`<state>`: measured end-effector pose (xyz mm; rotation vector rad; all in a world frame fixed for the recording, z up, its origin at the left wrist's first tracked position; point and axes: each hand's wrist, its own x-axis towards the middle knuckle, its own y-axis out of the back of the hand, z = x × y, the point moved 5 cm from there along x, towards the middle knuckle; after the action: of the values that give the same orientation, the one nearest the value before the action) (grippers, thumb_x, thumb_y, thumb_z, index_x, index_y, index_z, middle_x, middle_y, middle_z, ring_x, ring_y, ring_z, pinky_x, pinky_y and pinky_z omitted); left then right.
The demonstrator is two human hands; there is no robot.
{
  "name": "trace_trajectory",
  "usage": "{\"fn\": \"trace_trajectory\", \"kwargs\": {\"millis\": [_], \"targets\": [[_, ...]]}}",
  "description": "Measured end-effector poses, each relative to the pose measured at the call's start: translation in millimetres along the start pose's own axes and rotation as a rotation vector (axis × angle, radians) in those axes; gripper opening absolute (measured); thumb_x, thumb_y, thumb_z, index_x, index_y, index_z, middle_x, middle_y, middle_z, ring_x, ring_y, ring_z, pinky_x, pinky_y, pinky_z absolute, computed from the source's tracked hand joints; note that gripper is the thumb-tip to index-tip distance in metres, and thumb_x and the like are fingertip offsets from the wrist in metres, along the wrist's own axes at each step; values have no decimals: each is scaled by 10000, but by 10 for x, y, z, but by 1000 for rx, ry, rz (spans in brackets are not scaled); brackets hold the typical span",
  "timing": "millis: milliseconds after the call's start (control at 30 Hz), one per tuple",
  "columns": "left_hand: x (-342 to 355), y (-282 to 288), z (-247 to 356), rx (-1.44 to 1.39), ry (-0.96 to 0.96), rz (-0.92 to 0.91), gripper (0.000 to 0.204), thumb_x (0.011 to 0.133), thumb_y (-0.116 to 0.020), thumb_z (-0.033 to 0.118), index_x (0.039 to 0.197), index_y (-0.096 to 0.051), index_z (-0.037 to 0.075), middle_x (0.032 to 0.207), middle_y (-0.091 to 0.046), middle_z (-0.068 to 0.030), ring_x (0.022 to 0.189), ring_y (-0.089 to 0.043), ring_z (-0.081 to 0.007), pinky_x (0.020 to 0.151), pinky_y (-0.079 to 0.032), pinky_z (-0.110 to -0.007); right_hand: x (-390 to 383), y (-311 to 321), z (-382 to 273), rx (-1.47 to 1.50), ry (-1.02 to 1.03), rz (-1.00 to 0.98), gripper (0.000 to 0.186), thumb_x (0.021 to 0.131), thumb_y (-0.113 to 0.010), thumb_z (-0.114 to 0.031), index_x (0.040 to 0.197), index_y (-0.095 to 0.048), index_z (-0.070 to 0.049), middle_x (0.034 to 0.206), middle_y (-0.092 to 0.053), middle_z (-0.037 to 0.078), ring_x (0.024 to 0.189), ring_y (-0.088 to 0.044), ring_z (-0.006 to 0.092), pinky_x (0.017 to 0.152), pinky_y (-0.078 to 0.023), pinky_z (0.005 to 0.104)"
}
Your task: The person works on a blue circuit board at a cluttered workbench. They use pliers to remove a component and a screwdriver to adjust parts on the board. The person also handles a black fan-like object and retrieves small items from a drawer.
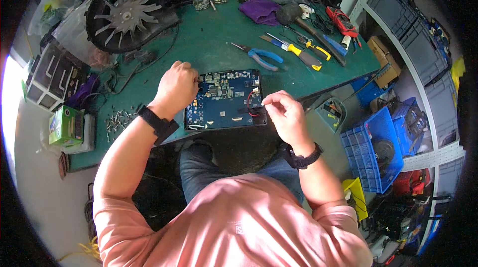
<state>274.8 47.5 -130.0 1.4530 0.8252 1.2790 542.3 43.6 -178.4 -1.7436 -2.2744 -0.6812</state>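
The blue circuit board [219,98] is laid flat at the near edge of the green tabletop [209,38]. By the board's upper left corner, the left hand [180,85] is held with its fingers curled in; the fingertips are hidden, so whether anything is held in that grip cannot be told. Beside the board's right edge, near the red wire [249,98], the right hand [285,113] is held with thumb and forefinger brought close to each other; whether something thin is pinched in that grip cannot be told either. For this handling to be done well, it is judged that the board should be kept flat and steadied by its rim, that its small parts should not be pressed, and that the wire should be moved gently, with no tug put on its ends. Well beyond the board, two clear jars [200,1] are seen, with small metal pieces held inside. Low to the board's right, a blue crate [366,162] is placed, in which a dark round thing [381,153] is held; below and right of the board, the contents of a yellow bin [359,192] cannot be made out. Near the board's left side, a heap of screws [119,122] is held by no container
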Motion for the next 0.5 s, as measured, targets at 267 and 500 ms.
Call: {"fn": "trace_trajectory", "kwargs": {"millis": [267,500], "targets": [[26,-25,70,129,18,-41,125,780,-605,113,744,-638,-2,872,-595,-177,931,-576,-359,817,-501,-452,-30,-30,-7,41,-12,-12,106,867,-619,54,923,-645,-31,882,-597,26,718,-558,89,635,-456,220],[31,54,71,12,24,-9,123,755,-653,118,775,-654,-4,858,-604,-189,909,-594,-377,812,-499,-450,-38,58,-41,50,33,25,103,869,-611,54,919,-645,-30,860,-582,28,701,-548,89,617,-448,222]]}}
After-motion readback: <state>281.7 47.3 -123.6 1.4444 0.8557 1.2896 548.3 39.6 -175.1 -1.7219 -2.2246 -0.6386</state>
